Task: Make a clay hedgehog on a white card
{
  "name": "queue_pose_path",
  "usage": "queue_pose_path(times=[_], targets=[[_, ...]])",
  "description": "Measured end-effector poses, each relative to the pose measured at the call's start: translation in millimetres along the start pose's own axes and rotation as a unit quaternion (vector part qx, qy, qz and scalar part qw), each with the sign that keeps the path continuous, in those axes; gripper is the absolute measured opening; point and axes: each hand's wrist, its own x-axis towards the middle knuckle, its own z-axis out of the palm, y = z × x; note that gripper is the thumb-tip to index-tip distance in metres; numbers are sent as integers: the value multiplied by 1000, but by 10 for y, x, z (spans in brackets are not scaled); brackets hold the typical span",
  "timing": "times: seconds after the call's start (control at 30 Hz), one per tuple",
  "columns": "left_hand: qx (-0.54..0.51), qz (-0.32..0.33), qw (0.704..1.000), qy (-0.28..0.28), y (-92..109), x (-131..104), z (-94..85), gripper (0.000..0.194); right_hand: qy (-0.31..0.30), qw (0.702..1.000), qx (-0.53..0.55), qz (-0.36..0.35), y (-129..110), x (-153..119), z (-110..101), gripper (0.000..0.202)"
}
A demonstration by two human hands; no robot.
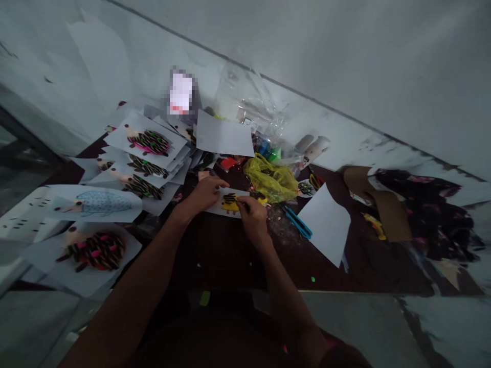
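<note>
A small white sheet lies on the dark table in front of me, bearing a yellow hedgehog figure with dark strips on its back and reddish feet. My left hand rests at the sheet's upper left, fingers stretched out over its edge. On the right side of the figure, my right hand has thumb and fingertips pinched together; whatever is between them is too small to make out. A crumpled yellow plastic bag sits just beyond the right hand, and blue-handled scissors lie to its right.
Stacked sheets with hedgehog figures fill the left, near a blue hedgehog drawing. A blank sheet leans at the back beside a pixelated phone-like screen. Another white sheet, cardboard and dark patterned cloth lie right.
</note>
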Motion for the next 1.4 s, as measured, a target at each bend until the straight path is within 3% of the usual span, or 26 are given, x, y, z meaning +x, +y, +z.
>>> queue_pose_path(times=[0.3,0.63,1.17,1.4], targets=[[32,34,998,-45,-10,-40,30,42,-79,983,-163,-3,-95,-34,29,21],[14,33,997,-65,-15,-34,-8,43,-117,966,-232,-6,-146,-21,92,26],[24,41,992,-115,-65,-49,-77,60,-169,931,-324,-1,-258,64,92,28],[17,45,992,-116,-57,-57,-91,58,-158,936,-316,-2,-260,49,129,26]])
